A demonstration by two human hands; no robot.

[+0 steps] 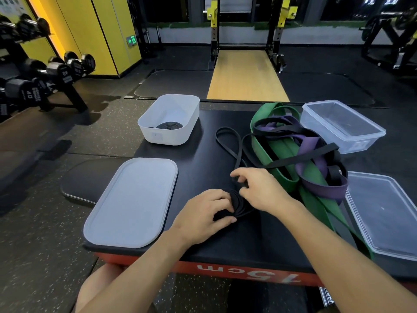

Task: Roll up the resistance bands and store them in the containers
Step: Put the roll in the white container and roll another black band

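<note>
The left hand (pixel 204 214) curls its fingers round the black coil (pixel 239 207) so it cannot unwind. The right hand (pixel 259 188) pinches the loose tail (pixel 237 162) in its fingers to feed it on.

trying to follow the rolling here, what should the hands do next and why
Probably one more turn of the coil: the left hand holds it flat while the right hand pinches the black band, whose long loop lies unrolled beyond. The white tub, with one roll inside, can wait.
</note>
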